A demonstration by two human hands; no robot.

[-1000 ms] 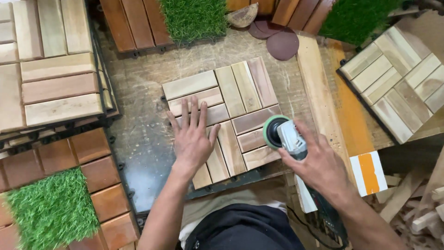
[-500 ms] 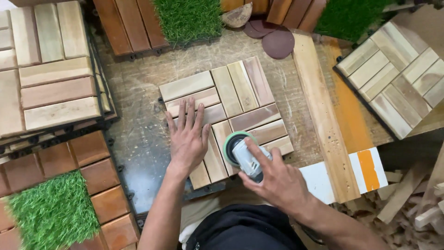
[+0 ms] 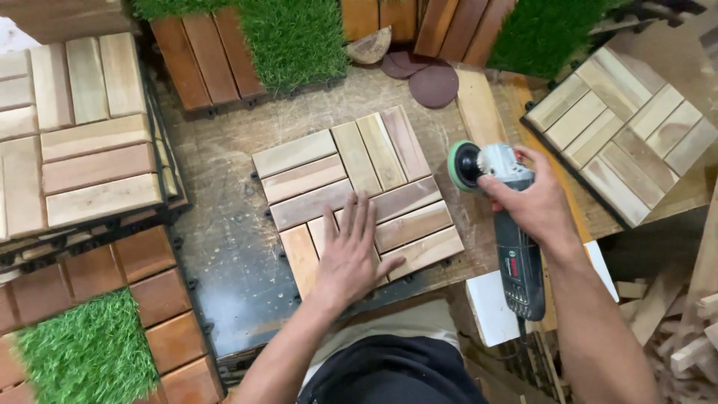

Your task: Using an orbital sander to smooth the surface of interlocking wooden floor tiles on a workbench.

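We think the sander could bite our fingers or mark the tile in the middle of the bench, because our right hand grips it tight just past the tile's right edge while our left hand lies flat and open on the wood.

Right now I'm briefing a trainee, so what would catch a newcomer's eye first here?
The square slatted wooden deck tile at the centre of the worn workbench, pinned flat under the left hand. Just off its right edge, the right hand grips a dark angle grinder with a green sanding pad. Bright green turf squares lie behind.
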